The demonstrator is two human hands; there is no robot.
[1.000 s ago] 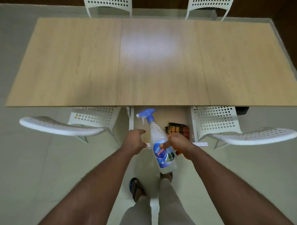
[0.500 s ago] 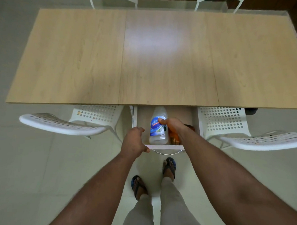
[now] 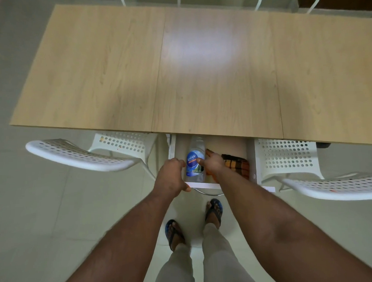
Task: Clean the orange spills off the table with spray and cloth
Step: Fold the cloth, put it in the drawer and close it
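A spray bottle (image 3: 194, 161) is seen lying on its side in an open drawer (image 3: 203, 185) under the near edge of the wooden tabletop (image 3: 115, 69), its nozzle end hidden beneath the tabletop. The bottle's labelled side is touched by the thumb and fingers of the right hand (image 3: 213, 164), which are spread rather than wrapped around it; whether any real pinch is kept on the bottle cannot be told. The white front edge of the drawer is clasped by the curled fingers of the left hand (image 3: 173, 176). A checked cloth (image 3: 237, 165) is lying in the same drawer, just to the right of the right hand.

No orange spills can be made out on the tabletop, only a pale glare near its middle. From this it is judged that the wiping is done and the supplies are being stowed.

Several risks are suggested. The right hand could be caught between drawer and tabletop if the drawer were pushed in before that hand is withdrawn. The bottle, laid flat, could roll against the cloth or leak from its nozzle if the trigger were pressed by the drawer's back or the underside of the tabletop. The white chairs (image 3: 80, 157) flanking the drawer could be knocked by an elbow.
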